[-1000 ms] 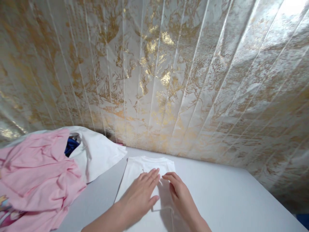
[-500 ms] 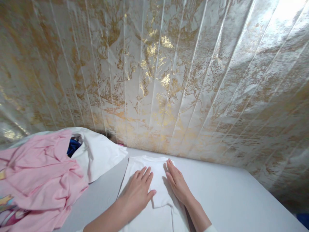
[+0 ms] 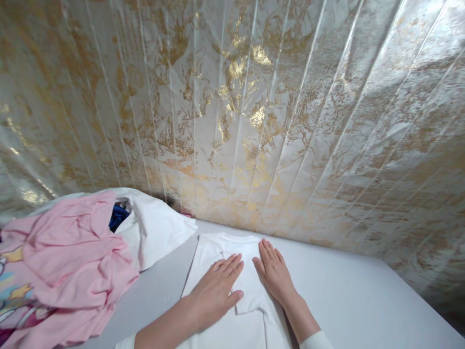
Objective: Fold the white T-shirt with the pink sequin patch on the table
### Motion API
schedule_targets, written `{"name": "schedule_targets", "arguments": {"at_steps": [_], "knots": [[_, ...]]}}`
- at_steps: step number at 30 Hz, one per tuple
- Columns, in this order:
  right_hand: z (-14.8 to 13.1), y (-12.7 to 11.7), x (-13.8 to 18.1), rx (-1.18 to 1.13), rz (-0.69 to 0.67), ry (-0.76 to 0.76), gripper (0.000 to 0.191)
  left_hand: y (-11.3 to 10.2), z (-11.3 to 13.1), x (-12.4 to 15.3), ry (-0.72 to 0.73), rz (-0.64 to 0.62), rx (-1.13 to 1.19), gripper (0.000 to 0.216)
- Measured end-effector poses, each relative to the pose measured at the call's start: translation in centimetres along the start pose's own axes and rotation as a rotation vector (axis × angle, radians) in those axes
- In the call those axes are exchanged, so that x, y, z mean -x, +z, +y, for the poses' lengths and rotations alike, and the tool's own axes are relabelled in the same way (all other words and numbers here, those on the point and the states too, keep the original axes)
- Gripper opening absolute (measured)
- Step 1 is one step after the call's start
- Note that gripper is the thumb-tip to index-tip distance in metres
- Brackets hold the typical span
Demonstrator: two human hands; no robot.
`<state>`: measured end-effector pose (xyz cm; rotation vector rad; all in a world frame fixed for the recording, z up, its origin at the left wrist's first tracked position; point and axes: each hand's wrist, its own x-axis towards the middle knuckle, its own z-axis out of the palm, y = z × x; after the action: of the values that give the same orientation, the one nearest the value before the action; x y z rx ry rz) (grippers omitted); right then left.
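A white shirt [image 3: 250,303], partly folded, lies in front of me with its neckline toward the wall. One sleeve is folded in over its middle. My left hand [image 3: 218,287] rests on the left part of the shirt, palm down, fingers stretched out and thumb apart. Along the shirt's right edge, near the shoulder, my right hand [image 3: 274,269] lies flat with its fingers straight. Neither hand grips the cloth. The shirt's lower end runs out of view at the bottom.
The shirt lies on a white table [image 3: 337,295]. To the left, a pink garment [image 3: 76,257] with a cartoon print is heaped beside white cloth [image 3: 156,228], with dark blue fabric [image 3: 118,216] showing between. A gold-patterned, shiny wall covering [image 3: 225,106] rises behind the table.
My right hand has settled flat on the shirt's right edge, its fingers closer together. My left hand has slid slightly right over the cloth. The whole view has shifted a little.
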<state>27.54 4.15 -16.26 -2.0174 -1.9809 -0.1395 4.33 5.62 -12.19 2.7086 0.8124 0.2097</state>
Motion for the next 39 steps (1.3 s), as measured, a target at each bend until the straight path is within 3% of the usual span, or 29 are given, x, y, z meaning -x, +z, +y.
{"name": "schedule_targets", "arguments": {"at_steps": [4,10,14,22,27,31,39], "knots": [[-0.5,0.0,0.2,-0.006,0.085,-0.117,0.053,-0.5,-3.3,-0.7,-0.103,0.142,-0.089,0.059],[-2.1,-0.4,0.0,-0.025,-0.079,-0.096,0.056,0.0,-6.5,-1.7,-0.169,0.221,-0.189,0.061],[-2.2,-0.3,-0.1,-0.030,-0.067,-0.072,0.056,0.0,-6.3,-1.7,-0.144,0.242,-0.195,0.059],[-0.7,-1.0,0.5,-0.185,0.191,-0.099,0.047,0.1,-5.4,-1.8,-0.055,0.277,-0.188,0.049],[-3.5,-1.5,1.5,-0.118,0.049,-0.187,0.052,0.4,-5.5,-1.9,-0.104,0.245,-0.168,0.049],[-5.3,-1.3,2.0,-0.059,-0.106,-0.166,0.057,0.0,-5.8,-2.1,-0.116,0.224,-0.151,0.050],[-5.1,-1.2,1.5,-0.097,-0.108,-0.045,0.057,-0.3,-4.5,-0.9,-0.128,0.223,-0.130,0.050]]}}
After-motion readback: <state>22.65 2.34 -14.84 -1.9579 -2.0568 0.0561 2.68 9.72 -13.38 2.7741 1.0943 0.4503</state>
